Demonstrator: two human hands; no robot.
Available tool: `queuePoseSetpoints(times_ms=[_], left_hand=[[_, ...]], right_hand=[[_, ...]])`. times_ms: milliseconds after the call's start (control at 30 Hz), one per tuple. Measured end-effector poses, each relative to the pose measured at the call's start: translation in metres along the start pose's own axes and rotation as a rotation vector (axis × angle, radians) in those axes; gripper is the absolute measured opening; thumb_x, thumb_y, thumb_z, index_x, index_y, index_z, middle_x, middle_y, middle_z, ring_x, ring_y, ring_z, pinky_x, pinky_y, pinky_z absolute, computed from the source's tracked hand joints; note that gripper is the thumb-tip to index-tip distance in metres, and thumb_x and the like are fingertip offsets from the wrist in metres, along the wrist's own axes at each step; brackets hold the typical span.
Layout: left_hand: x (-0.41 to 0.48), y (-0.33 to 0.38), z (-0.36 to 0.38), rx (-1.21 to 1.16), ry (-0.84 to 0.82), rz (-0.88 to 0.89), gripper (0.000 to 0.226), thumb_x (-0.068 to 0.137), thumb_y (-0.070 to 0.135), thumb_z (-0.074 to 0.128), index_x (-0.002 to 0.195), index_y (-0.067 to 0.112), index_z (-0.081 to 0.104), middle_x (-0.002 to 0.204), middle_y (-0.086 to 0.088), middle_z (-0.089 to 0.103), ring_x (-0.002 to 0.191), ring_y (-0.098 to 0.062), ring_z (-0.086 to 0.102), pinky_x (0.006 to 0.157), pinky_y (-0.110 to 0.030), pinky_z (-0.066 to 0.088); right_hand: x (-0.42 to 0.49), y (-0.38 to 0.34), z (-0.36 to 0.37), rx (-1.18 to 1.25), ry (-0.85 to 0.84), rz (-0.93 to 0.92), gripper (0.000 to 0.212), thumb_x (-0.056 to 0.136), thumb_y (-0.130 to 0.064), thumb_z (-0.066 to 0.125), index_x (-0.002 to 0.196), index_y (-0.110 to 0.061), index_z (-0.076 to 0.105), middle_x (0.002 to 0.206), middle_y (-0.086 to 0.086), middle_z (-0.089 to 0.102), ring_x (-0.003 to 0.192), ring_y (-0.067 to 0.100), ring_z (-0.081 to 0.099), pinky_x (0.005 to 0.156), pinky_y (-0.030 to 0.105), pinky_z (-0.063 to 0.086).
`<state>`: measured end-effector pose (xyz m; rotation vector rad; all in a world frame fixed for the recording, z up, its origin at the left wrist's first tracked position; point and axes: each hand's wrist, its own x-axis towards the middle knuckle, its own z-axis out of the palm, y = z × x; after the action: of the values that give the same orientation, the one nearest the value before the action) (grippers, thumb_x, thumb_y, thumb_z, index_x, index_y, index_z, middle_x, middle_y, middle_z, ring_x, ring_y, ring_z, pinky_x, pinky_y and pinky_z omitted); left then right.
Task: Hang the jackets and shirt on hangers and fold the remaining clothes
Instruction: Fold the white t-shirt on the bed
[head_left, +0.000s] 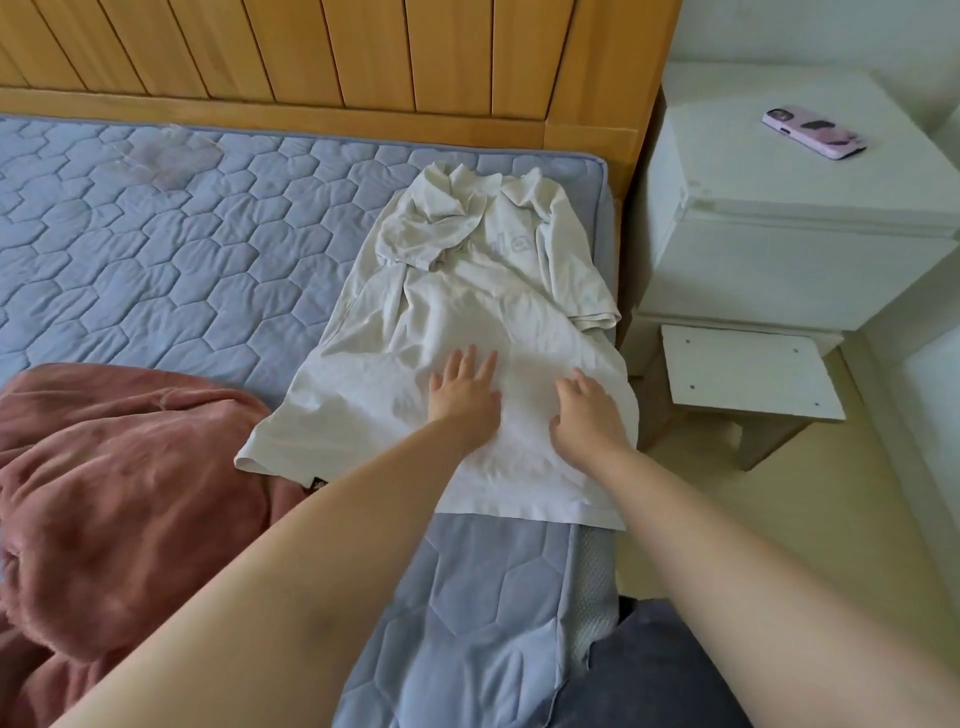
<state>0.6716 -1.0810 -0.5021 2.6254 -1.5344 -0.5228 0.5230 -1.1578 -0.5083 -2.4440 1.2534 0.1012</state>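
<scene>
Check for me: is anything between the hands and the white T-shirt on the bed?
Nothing visible. The left hand and the right hand rest directly on the lower half of the white T-shirt. The pink blanket lies off to its left.

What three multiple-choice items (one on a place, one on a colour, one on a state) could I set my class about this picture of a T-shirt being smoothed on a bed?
1. Where does the phone lie?
A. on a pillow
B. on the white bedside cabinet
C. on a windowsill

2. What colour is the blanket bunched beside the T-shirt?
A. pink
B. green
C. black

3. How is the left hand placed?
A. gripping a hanger
B. clenched in the air
C. flat on the T-shirt, fingers straight

Answers:
1 B: the phone rests on the cabinet's top.
2 A: the plush fabric is dusty pink.
3 C: the palm presses the cloth with fingers spread.
</scene>
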Motion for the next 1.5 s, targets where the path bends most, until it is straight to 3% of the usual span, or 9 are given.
queuePoseSetpoints(times_ms=[100, 167, 233, 700, 833, 1000, 1200, 1367, 1500], left_hand=[[0.051, 0.022, 0.012, -0.109, 0.091, -0.114, 0.057, 0.101, 0.035, 0.025, 0.153, 0.028, 0.0, 0.161, -0.001, -0.008, 0.147, -0.023, -0.009, 0.118, -0.046, 0.002], [0.088, 0.034, 0.022, -0.205, 0.153, -0.204, 0.058, 0.1, 0.033, 0.027, 0.153, 0.028, 0.003, 0.161, -0.001, -0.004, 0.147, -0.023, -0.007, 0.117, -0.047, -0.001], [0.114, 0.042, 0.04, -0.252, 0.185, -0.321, 0.06, 0.099, 0.037, 0.027, 0.153, 0.029, 0.002, 0.161, -0.001, -0.004, 0.147, -0.021, -0.008, 0.117, -0.048, -0.005], [0.15, 0.046, 0.078, -0.088, 0.277, -0.42, 0.073, 0.08, 0.039, 0.032, 0.151, 0.025, 0.023, 0.159, -0.008, 0.016, 0.147, -0.025, 0.006, 0.117, -0.05, 0.002], [0.147, 0.047, 0.079, -0.117, 0.245, -0.424, 0.074, 0.08, 0.038, 0.034, 0.151, 0.025, 0.021, 0.159, -0.007, 0.013, 0.147, -0.025, 0.003, 0.117, -0.049, -0.001], [0.152, 0.04, 0.071, -0.119, 0.152, -0.424, 0.075, 0.08, 0.036, 0.036, 0.152, 0.027, 0.018, 0.16, -0.005, 0.009, 0.148, -0.023, 0.002, 0.117, -0.05, -0.001], [0.155, 0.047, 0.049, -0.155, -0.015, -0.485, 0.065, 0.089, 0.031, 0.042, 0.15, 0.024, 0.021, 0.16, -0.007, 0.005, 0.147, -0.025, 0.0, 0.117, -0.051, 0.002], [0.151, 0.076, 0.023, -0.257, -0.063, -0.622, 0.06, 0.094, 0.025, 0.043, 0.149, 0.022, 0.02, 0.159, -0.009, 0.006, 0.146, -0.027, 0.002, 0.116, -0.049, 0.01], [0.148, 0.13, 0.008, -0.29, 0.223, -0.507, 0.052, 0.084, 0.016, 0.055, 0.135, 0.011, 0.045, 0.141, -0.014, 0.042, 0.133, -0.035, 0.037, 0.11, -0.048, 0.027]], right_hand=[[0.048, 0.02, 0.013, -0.059, 0.096, -0.142, 0.036, 0.092, -0.015, 0.041, 0.127, -0.011, 0.05, 0.139, 0.012, 0.041, 0.134, 0.031, 0.033, 0.108, 0.047, 0.027], [0.079, 0.036, 0.022, 0.015, 0.205, -0.218, 0.019, 0.08, -0.01, 0.046, 0.088, -0.005, 0.062, 0.095, 0.012, 0.06, 0.095, 0.035, 0.059, 0.078, 0.043, 0.047], [0.099, 0.052, 0.028, 0.095, 0.252, -0.265, 0.019, 0.076, -0.015, 0.041, 0.069, -0.006, 0.057, 0.073, 0.009, 0.057, 0.072, 0.032, 0.058, 0.059, 0.038, 0.047], [0.151, 0.067, 0.007, 0.141, 0.352, -0.617, 0.01, 0.074, -0.01, 0.052, 0.067, -0.004, 0.057, 0.072, 0.012, 0.053, 0.067, 0.03, 0.053, 0.057, 0.036, 0.043], [0.181, 0.069, -0.023, -0.044, 0.37, -0.723, 0.017, 0.072, -0.006, 0.052, 0.087, -0.006, 0.061, 0.092, 0.015, 0.049, 0.079, 0.031, 0.047, 0.069, 0.042, 0.044], [0.229, 0.071, -0.059, -0.492, 0.159, -0.689, 0.061, 0.073, -0.002, 0.046, 0.132, -0.018, 0.048, 0.137, 0.016, 0.035, 0.116, 0.035, 0.038, 0.093, 0.052, 0.038], [0.254, 0.085, -0.115, -0.71, -0.225, -0.654, 0.028, 0.087, 0.003, 0.047, 0.112, -0.009, 0.055, 0.109, 0.011, 0.05, 0.099, 0.03, 0.051, 0.063, 0.034, 0.035], [0.27, 0.118, -0.163, -1.268, -0.543, -0.491, 0.042, 0.091, -0.013, 0.05, 0.132, -0.016, 0.049, 0.128, 0.01, 0.044, 0.118, 0.03, 0.045, 0.093, 0.038, 0.044], [0.274, 0.113, -0.177, -1.202, -0.652, -0.686, 0.026, 0.095, -0.015, 0.047, 0.119, -0.014, 0.056, 0.119, 0.008, 0.057, 0.106, 0.026, 0.054, 0.082, 0.034, 0.041]])
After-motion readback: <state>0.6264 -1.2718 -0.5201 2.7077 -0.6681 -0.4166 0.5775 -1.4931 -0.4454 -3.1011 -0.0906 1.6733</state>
